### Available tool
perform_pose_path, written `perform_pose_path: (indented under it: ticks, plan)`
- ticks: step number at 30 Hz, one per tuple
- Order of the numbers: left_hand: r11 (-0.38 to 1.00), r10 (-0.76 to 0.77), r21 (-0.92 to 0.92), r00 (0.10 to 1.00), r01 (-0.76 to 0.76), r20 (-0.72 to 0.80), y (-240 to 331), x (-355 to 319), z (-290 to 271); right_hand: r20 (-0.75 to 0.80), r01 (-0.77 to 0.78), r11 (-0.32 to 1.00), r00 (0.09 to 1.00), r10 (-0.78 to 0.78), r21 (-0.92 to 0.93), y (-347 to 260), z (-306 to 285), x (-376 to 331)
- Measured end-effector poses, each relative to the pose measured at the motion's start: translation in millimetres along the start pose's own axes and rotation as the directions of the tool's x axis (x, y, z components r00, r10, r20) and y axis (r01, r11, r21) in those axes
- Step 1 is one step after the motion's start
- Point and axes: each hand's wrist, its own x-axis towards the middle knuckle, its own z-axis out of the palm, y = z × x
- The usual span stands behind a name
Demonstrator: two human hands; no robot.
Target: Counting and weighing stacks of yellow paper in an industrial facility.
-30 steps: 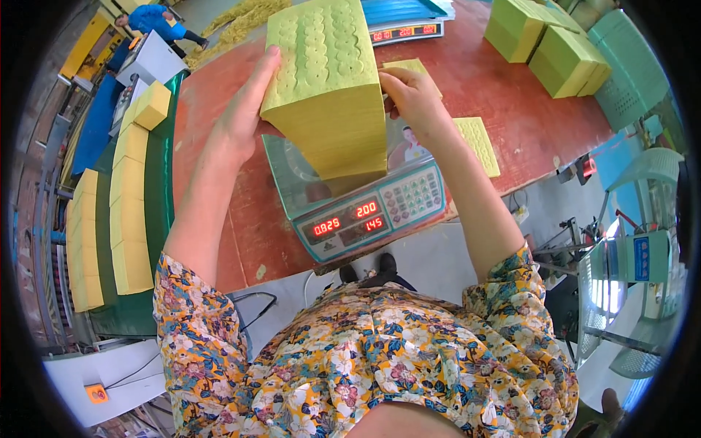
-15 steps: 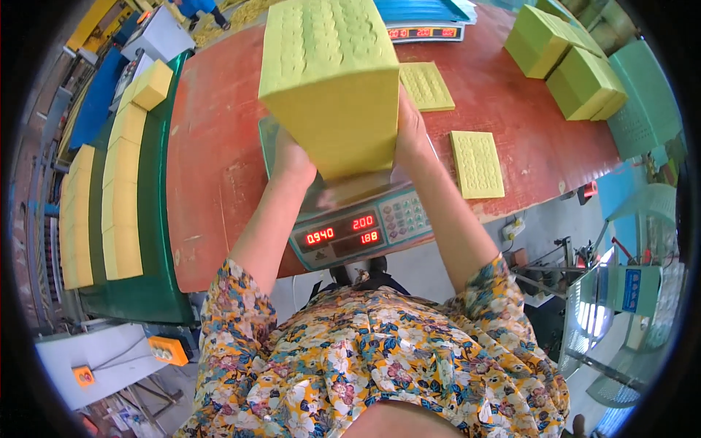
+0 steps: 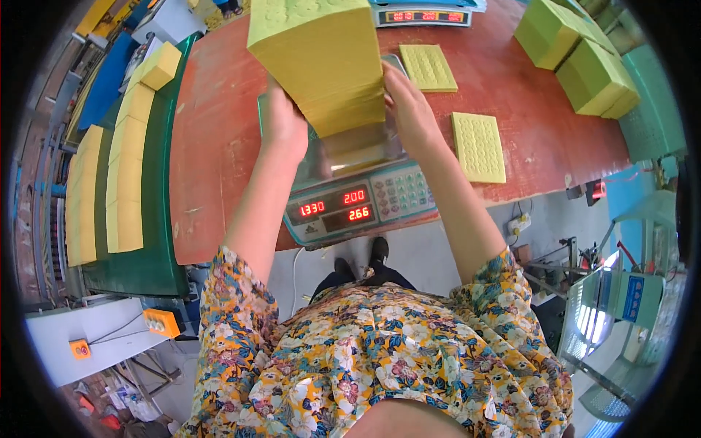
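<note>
Two hands are seen in the head view: the left hand (image 3: pixel 283 125) and right hand (image 3: pixel 410 109) are pressed flat against opposite sides of a tall yellow pad stack (image 3: pixel 321 58), held over the scale (image 3: pixel 350 197) on the red tabletop (image 3: pixel 219 146); loose layers could slip, so a firm side squeeze near the base is judged best

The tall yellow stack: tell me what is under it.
Under the yellow stack, held between the left hand and right hand, lies the scale's shiny pan. The stack hides the pan's far part; contact is unclear.
</note>
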Motion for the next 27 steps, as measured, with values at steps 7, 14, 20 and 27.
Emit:
perform_pose_path:
  ticks: [7, 14, 20, 27]
  plan:
    - [0.983, -0.009, 0.182, 0.994, -0.011, 0.109, -1.2, -143.5, -44.6, -0.106, -0.310, 0.897, 0.928, 0.358, 0.316, -32.6, -2.5, -171.8]
    - [0.942, -0.271, 0.213, 0.962, 0.261, 0.022, -10.9, -244.6, -136.0, -0.164, -0.459, 0.673, 0.743, 0.649, 0.580, -30.7, 33.4, -301.0]
    - [0.931, -0.313, 0.222, 0.947, 0.289, 0.077, -3.4, -270.0, -142.7, -0.149, -0.419, 0.681, 0.778, 0.610, 0.601, -48.2, 60.0, -320.3]
    - [0.952, -0.282, 0.180, 0.941, 0.249, 0.186, 4.8, -288.4, -138.7, -0.132, -0.398, 0.687, 0.803, 0.582, 0.608, -57.0, 71.3, -338.9]
